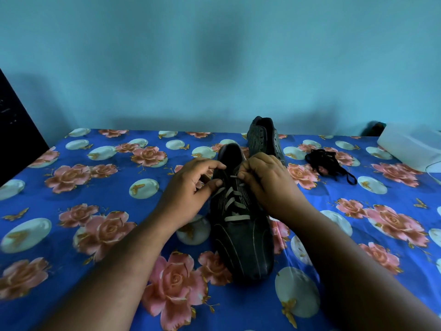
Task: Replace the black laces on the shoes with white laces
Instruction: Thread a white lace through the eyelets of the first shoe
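Observation:
A dark shoe (241, 237) lies in the middle of the bed, toe towards me, with a white lace (232, 201) crossed through its lower eyelets. My left hand (191, 187) pinches the lace's left end beside the shoe's collar. At the right upper eyelets, my right hand (267, 180) pinches the lace's other end, whose tip points left. Behind them lies a second dark shoe (262, 137) with bare eyelets. To its right, a heap of black laces (327, 163) sits on the sheet.
The bed is covered by a blue sheet (107, 182) with pink roses. A white box (412, 146) sits at the far right by the wall. A black panel (16, 130) stands at the far left.

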`<move>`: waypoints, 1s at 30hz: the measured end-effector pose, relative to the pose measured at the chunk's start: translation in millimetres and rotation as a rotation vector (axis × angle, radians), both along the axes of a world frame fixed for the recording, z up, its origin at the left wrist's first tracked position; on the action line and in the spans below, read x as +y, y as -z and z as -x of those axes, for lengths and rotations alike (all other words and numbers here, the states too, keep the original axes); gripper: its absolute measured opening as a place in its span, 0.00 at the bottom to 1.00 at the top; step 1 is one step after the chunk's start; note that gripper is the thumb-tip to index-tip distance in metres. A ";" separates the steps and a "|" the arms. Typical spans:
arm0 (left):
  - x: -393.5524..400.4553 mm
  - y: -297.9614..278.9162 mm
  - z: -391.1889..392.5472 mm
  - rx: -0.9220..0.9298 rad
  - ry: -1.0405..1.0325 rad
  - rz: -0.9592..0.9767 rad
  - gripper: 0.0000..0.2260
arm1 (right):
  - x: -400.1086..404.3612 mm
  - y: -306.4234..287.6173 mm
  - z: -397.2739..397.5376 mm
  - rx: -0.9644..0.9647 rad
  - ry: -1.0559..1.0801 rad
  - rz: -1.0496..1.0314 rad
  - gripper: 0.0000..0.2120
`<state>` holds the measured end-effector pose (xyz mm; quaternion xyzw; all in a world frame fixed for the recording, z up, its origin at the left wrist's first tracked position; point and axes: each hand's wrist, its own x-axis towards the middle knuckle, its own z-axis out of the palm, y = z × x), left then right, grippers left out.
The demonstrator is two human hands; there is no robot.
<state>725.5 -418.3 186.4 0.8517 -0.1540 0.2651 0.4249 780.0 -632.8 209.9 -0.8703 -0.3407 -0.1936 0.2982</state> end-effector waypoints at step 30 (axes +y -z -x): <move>-1.5 -2.9 2.5 0.027 -0.012 0.021 0.15 | 1.6 -4.0 5.2 -0.312 0.038 -0.005 0.08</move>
